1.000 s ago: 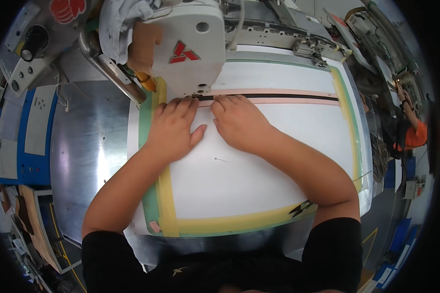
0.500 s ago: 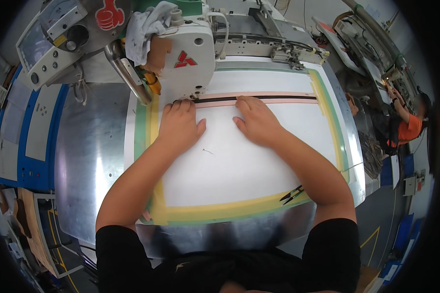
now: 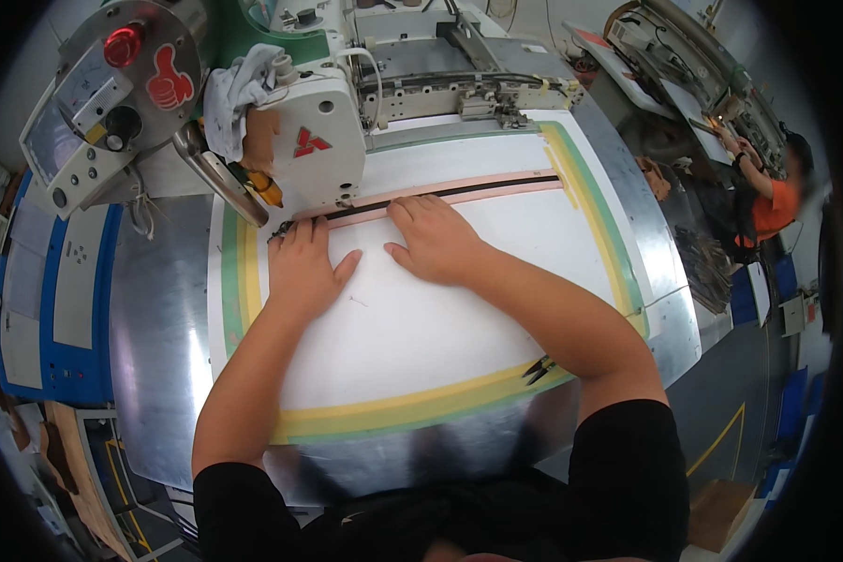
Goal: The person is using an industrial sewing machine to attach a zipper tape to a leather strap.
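A long black strip (image 3: 496, 187) lies on a pink backing strip (image 3: 543, 184) across the white sheet (image 3: 412, 323). My left hand (image 3: 300, 272) rests palm down at its left end, fingers stretched out on the strip and thumb spread. My right hand (image 3: 436, 241) lies flat farther right, its fingertips on the black strip and its thumb apart. Just beyond my fingers stands the white head of a sewing machine (image 3: 323, 173); my left fingertips are close below it. The strip is partly hidden under my fingers.
Yellow tape (image 3: 421, 391) and green tape (image 3: 234, 309) border the sheet on a metal table (image 3: 159, 328). Small dark thread snips (image 3: 539, 368) lie near my right forearm. A control panel (image 3: 94, 122) stands at upper left. A person in orange (image 3: 773, 211) works at far right.
The whole view has shifted and tilted, so the machine and sheet appear farther left. Both hands stay on the strip; the right one lies slightly nearer the left.
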Tool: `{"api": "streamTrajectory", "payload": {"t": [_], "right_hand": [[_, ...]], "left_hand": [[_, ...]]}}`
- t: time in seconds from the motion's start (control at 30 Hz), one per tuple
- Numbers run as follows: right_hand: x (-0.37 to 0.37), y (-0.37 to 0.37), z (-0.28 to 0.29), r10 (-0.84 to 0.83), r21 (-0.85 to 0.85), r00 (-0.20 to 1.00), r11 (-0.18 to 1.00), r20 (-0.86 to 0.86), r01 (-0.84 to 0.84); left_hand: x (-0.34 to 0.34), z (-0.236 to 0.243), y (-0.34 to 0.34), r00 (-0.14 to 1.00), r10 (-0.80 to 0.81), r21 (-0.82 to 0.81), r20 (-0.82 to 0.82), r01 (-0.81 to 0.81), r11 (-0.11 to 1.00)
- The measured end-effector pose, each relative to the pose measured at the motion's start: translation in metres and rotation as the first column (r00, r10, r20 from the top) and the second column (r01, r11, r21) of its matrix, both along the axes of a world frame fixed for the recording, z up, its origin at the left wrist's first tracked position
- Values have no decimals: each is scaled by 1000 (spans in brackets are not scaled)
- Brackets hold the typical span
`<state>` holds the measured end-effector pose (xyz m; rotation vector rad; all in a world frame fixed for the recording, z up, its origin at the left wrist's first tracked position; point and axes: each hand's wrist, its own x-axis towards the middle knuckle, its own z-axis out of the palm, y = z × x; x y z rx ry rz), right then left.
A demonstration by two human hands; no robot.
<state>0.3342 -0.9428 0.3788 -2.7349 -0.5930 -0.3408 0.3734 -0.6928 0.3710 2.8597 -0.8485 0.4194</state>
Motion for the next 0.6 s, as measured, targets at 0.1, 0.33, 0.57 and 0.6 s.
{"api": "streamTrajectory", "payload": {"t": [0.1, 0.33, 0.57, 0.6], "right_hand": [[-5, -5, -1, 4, -7, 999, 1000, -35, -4], [-24, -71, 13, -115, -51, 993, 992, -6, 115], [-47, -124, 24, -247, -88, 963, 967, -108, 239], [-50, -132, 23, -267, -74, 960, 962, -83, 261]], "left_hand": [[-3, 4, 4, 1000, 29, 15, -5, -29, 999], [-7, 19, 5, 996, 72, 25, -54, -71, 997], [-9, 21, 16, 992, 116, 46, -58, -113, 993], [-9, 19, 18, 995, 95, 10, -29, -95, 995]]}}
